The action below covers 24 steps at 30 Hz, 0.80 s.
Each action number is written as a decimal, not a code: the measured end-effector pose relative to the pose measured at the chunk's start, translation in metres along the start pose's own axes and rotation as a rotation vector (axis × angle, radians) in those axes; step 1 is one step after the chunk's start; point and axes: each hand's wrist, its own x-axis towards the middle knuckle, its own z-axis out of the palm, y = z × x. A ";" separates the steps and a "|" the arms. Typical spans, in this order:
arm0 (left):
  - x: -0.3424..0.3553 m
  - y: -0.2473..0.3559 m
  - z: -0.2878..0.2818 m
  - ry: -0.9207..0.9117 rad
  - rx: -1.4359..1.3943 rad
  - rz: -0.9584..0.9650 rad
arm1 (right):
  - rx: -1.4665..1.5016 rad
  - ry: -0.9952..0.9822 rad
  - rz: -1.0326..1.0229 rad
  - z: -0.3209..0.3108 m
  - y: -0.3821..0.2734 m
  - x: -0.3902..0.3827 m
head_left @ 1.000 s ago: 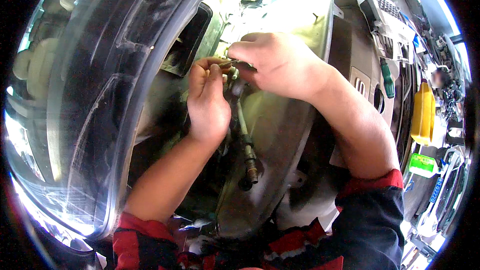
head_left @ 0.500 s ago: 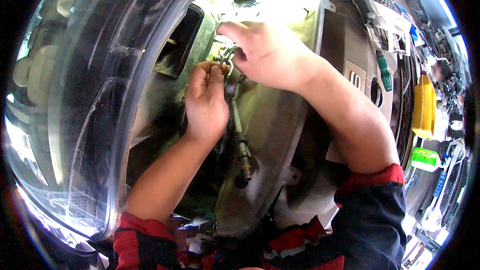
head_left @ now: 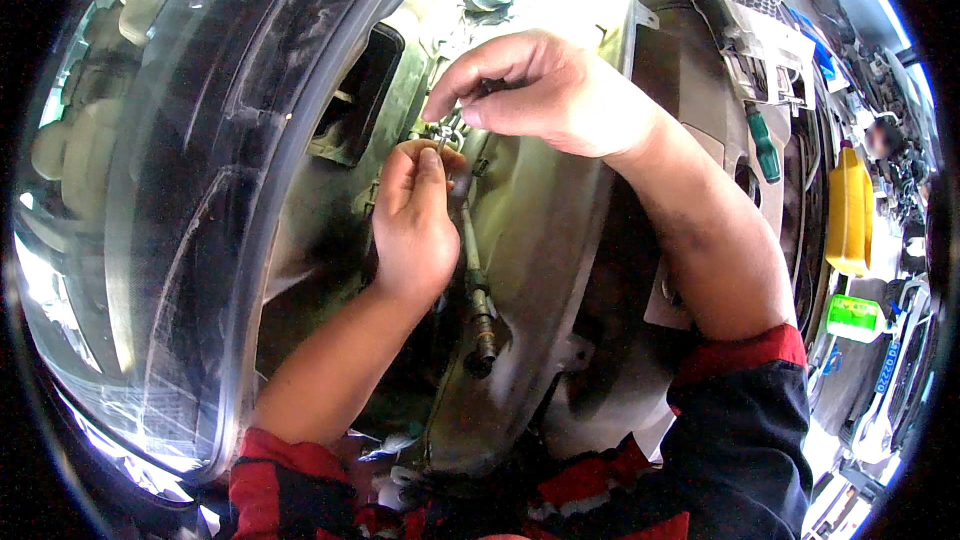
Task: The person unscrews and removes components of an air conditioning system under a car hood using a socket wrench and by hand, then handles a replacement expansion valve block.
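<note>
- While the left hand (head_left: 412,225) pinched a small metal fitting (head_left: 443,137) at 12 o'clock of the rod (head_left: 470,250), steadiness mattered.
- Right hand (head_left: 555,90), fingertips narrowed on the same fitting, needed small, aligned turns.

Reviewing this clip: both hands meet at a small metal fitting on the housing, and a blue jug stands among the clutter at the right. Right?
Not quite: the jug is yellow, not blue, as the head view shows. The rest holds: the left hand and right hand meet at the small metal fitting on the housing.
</note>
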 end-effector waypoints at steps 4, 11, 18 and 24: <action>-0.003 0.002 0.000 -0.005 0.018 0.002 | -0.018 -0.028 0.041 0.000 -0.003 -0.002; -0.010 0.010 0.002 0.051 0.046 0.095 | -0.107 -0.050 0.102 0.001 -0.008 -0.002; -0.011 0.013 0.001 0.058 0.019 0.203 | -0.210 -0.042 0.054 0.001 -0.003 0.000; -0.013 0.018 -0.003 0.046 -0.004 0.179 | -0.239 -0.055 0.099 0.001 -0.006 -0.001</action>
